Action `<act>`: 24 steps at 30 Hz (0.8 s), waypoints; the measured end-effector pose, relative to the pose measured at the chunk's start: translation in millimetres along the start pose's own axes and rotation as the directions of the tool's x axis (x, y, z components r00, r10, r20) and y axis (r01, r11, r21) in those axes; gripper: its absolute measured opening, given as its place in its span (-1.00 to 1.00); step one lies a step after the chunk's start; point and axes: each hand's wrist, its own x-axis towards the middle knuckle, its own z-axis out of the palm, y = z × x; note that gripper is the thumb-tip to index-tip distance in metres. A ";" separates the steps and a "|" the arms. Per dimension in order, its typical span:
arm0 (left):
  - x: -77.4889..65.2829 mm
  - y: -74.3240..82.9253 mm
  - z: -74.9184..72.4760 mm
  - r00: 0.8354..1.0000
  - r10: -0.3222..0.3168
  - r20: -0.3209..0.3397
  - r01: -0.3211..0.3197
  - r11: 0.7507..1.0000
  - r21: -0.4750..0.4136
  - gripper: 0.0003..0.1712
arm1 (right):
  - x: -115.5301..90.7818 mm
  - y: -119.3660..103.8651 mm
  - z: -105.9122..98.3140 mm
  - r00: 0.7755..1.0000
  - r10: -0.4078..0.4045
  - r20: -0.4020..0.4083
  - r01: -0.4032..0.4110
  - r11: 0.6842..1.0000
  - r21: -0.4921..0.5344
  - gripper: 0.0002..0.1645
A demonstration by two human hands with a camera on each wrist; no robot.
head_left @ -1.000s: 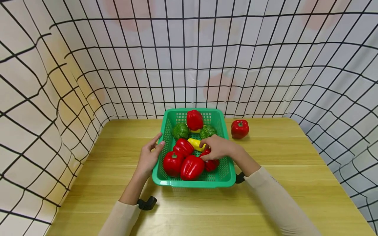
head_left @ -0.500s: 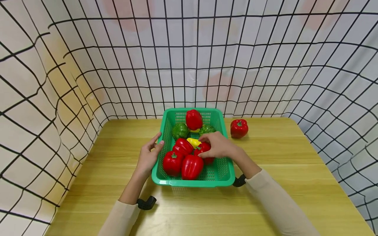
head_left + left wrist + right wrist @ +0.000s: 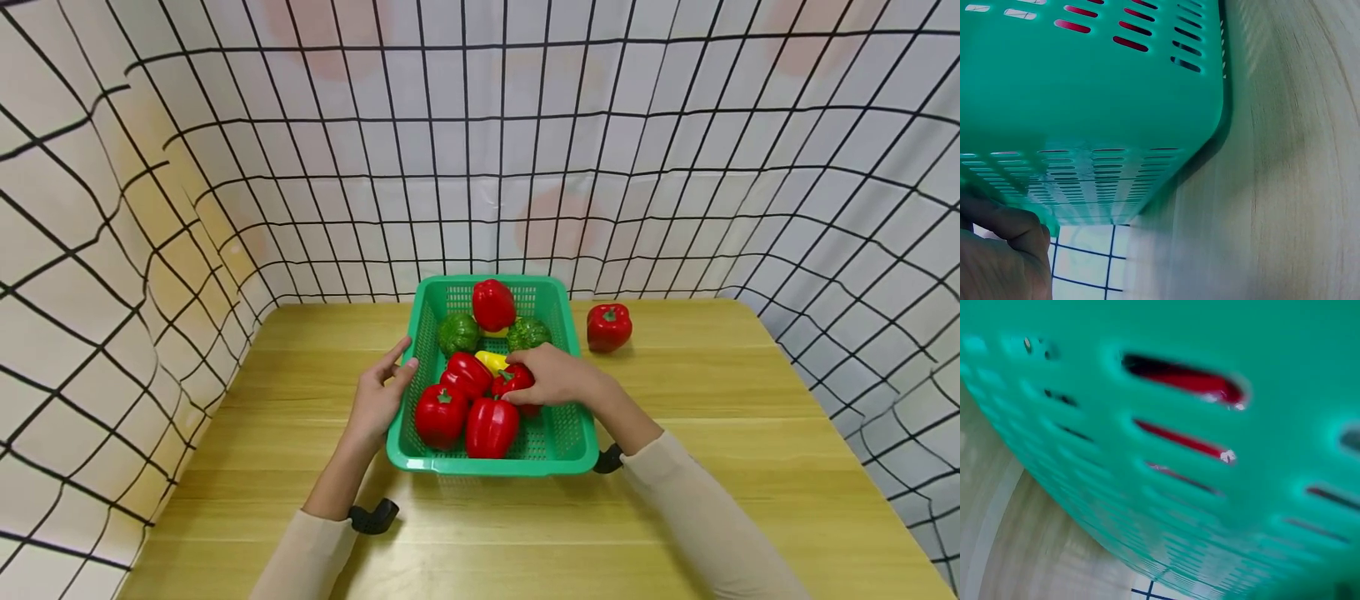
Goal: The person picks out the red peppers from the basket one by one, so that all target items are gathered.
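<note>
A green plastic basket (image 3: 491, 468) stands on the table with several glossy red bell peppers in it. My left hand (image 3: 380, 398) holds the basket's left rim, thumb on the rim; the left wrist view shows curled fingers (image 3: 1010, 228) beside the outer wall. Over the right wall reaches my right hand (image 3: 553, 375), its thumb and fingers around a red bell pepper (image 3: 513, 379) partly hidden beneath it. Just in front lies another red bell pepper (image 3: 491, 427). The right wrist view shows mostly the basket's slotted wall (image 3: 1260, 444); the hand itself cannot be made out there.
Two green ridged gourd-like vegetables (image 3: 459, 333) and a yellow vegetable (image 3: 491, 361) share the basket. One red bell pepper (image 3: 609, 327) sits on the wooden table (image 3: 720, 367), right of the basket. White grid-patterned cloth (image 3: 487, 150) rises behind and at both sides.
The right hand and its pepper have moved left, toward the basket's middle, since a second ago. The front pepper has shifted slightly right. The left hand stays on the rim.
</note>
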 end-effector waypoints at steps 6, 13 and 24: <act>-1.0 1.1 1.3 1.000 -0.003 0.005 0.003 1.000 -0.006 -0.42 | -1.9 1.1 -0.9 0.999 0.000 -0.043 0.001 0.999 0.039 -0.07; 0.3 1.9 0.1 1.000 -0.015 0.012 0.015 1.000 -0.009 -0.41 | -3.2 1.6 -2.5 0.987 0.005 -0.158 0.008 0.997 0.081 -0.05; 0.6 1.0 -0.3 1.000 -0.011 0.007 0.011 1.000 -0.012 -0.42 | -7.4 1.9 -2.3 0.956 0.077 -0.282 0.017 0.949 0.316 -0.18</act>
